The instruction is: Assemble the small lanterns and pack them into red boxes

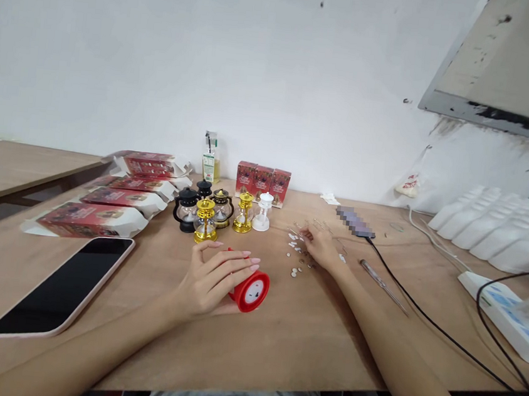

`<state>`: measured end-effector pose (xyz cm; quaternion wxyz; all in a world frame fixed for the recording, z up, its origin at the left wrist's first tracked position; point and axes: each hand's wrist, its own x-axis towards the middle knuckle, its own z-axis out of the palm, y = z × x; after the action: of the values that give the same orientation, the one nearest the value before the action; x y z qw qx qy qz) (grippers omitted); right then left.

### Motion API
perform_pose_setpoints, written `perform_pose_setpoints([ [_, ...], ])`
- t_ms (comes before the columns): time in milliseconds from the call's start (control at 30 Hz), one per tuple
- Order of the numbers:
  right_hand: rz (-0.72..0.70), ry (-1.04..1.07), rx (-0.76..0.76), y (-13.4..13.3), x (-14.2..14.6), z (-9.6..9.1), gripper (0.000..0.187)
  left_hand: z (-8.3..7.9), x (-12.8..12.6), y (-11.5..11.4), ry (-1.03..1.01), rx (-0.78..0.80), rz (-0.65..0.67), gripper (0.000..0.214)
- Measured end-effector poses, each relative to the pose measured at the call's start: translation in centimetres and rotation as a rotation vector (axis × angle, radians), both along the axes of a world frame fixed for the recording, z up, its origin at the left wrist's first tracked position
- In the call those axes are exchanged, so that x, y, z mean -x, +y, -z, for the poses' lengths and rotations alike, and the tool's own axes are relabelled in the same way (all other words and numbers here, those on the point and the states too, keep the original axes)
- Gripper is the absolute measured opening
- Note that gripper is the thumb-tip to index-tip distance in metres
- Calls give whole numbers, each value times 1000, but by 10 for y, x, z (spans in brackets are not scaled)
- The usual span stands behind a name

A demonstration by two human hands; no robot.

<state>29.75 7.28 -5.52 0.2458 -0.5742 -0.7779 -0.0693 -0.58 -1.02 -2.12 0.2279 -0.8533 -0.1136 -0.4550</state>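
Note:
My left hand (211, 277) is wrapped over a small red lantern (251, 292), which lies tilted with its round base and white disc turned toward me. The rest of that lantern is mostly hidden under my fingers. Over to the right, my right hand (322, 247) reaches into loose small parts, its fingers drawn together; anything between the fingertips is too small to name. Around it lie coin-like round pieces (294, 272), small white bits and thin wire hooks. Behind my left hand stand gold lanterns (206, 222), black lanterns (187, 210) and one white lantern (263, 212).
Left of my hands are a phone (63, 290) and a row of red-printed cartons (94, 220). Small red boxes (262, 184) and a bottle (208, 166) stand by the wall. Rightward are a screwdriver (382, 285), a cabled device (355, 222), white containers (502, 229) and a power strip (503, 311).

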Motion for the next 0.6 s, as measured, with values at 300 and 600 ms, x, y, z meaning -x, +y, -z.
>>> perform_pose_setpoints([
  [300, 17, 40, -47, -7, -5, -7, 19, 2, 2, 1, 15, 37, 4, 44],
  [600, 83, -184, -11, -7, 5, -4, 24, 1, 1, 0, 33, 48, -7, 43],
])
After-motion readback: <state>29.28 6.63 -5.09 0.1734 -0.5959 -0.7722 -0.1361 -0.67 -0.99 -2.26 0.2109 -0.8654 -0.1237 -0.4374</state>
